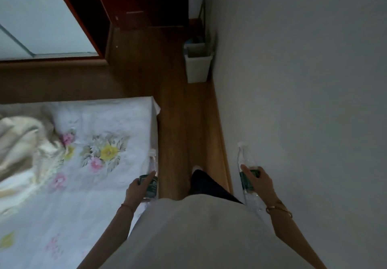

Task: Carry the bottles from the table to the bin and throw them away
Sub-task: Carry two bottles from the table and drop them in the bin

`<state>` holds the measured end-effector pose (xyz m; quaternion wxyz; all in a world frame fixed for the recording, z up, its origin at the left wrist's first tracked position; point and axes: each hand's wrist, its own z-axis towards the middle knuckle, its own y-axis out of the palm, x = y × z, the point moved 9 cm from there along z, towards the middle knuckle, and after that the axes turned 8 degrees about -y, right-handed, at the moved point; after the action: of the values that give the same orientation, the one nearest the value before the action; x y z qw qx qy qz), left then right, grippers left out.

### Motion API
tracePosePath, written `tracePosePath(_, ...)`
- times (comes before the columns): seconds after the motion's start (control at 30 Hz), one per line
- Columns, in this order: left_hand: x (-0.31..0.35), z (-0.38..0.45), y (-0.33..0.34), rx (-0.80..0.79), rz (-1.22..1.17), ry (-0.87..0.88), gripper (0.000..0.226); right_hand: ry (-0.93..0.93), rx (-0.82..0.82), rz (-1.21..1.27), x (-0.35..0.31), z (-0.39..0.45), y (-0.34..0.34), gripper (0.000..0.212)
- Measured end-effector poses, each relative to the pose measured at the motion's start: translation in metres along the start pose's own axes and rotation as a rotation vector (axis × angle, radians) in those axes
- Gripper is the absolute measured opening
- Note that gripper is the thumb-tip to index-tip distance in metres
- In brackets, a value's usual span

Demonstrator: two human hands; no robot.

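The left hand (136, 187) is gripping one bottle (151, 176) by its green label, and the right hand (258, 179) is gripping another bottle (248, 176) the same way. Both are being carried down the floor (178, 111) between bed (94, 143) and wall. The bin (198, 63) is waiting well ahead, so the carrying looks about half done and the throwing away is still to come.
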<state>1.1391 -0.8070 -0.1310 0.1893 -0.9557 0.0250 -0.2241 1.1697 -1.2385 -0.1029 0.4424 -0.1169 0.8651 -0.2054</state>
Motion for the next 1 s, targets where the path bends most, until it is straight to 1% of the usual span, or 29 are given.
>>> tracePosePath(0.13, 0.103, 0.037, -0.017, 0.043, -0.057, 0.041, 0.08, -0.063, -0.098, -0.043, -0.099, 0.097, 0.007, 0.058)
tracePosePath(0.2, 0.151, 0.046, -0.021, 0.058, -0.091, 0.055, 0.074, -0.094, -0.152, -0.08, -0.135, 0.135, 0.019, 0.065)
tracePosePath(0.3, 0.199, 0.074, -0.019, 0.053, -0.15, 0.019, 0.059, -0.091, -0.208, -0.137, -0.164, 0.192, 0.038, 0.058)
tracePosePath(0.4, 0.236, 0.114, -0.022, 0.084, -0.2, -0.02, 0.068, -0.092, -0.243, -0.211, -0.189, 0.252, 0.053, 0.068)
tracePosePath(0.43, 0.25, 0.129, -0.027, 0.1, -0.229, -0.021, 0.067, -0.092, -0.245, -0.216, -0.2, 0.272, 0.057, 0.069)
tracePosePath(0.53, 0.309, 0.175, -0.05, 0.148, -0.303, -0.041, 0.067, -0.047, -0.212, -0.188, -0.243, 0.336, 0.067, 0.063)
tracePosePath(0.6, 0.36, 0.204, -0.07, 0.155, -0.349, -0.032, 0.066, -0.06, -0.207, -0.184, -0.287, 0.38, 0.075, 0.066)
tracePosePath(0.67, 0.42, 0.231, -0.09, 0.144, -0.371, -0.012, 0.059, -0.087, -0.183, -0.155, -0.338, 0.424, 0.082, 0.072)
tracePosePath(0.7, 0.45, 0.244, -0.098, 0.129, -0.365, -0.001, 0.058, -0.098, -0.172, -0.139, -0.364, 0.444, 0.086, 0.07)
tracePosePath(0.77, 0.508, 0.269, -0.111, 0.088, -0.338, 0.018, 0.06, -0.117, -0.162, -0.124, -0.414, 0.482, 0.097, 0.058)
tracePosePath(0.83, 0.556, 0.29, -0.12, 0.06, -0.278, 0.024, 0.06, -0.125, -0.158, -0.107, -0.454, 0.513, 0.106, 0.053)
tracePosePath(1.0, 0.645, 0.336, -0.12, 0.013, -0.206, -0.011, 0.057, -0.058, -0.134, -0.077, -0.501, 0.574, 0.124, 0.05)
